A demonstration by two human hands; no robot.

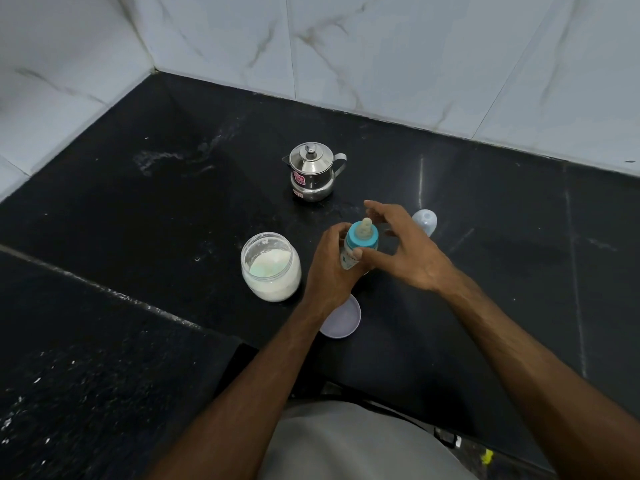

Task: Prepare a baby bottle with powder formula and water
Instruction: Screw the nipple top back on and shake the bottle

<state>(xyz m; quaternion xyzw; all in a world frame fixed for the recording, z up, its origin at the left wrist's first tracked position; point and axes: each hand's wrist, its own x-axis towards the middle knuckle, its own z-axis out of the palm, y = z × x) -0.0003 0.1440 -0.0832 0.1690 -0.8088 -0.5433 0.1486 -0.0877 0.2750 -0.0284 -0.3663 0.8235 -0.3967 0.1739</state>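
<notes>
left hand (329,268) grips bottle (358,245); open jar (270,266) holds powder.

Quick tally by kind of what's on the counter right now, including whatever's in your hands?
Baby bottle, with teal collar, in left hand: 1
Clear bottle cap: 1
Open powder jar: 1
Lilac jar lid: 1
Steel kettle: 1
Total: 5

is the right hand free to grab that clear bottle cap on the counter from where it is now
Probably yes. The right hand is open beside the baby bottle, which the left hand holds. The clear cap lies just beyond the right hand on the counter, with nothing between them.
</notes>
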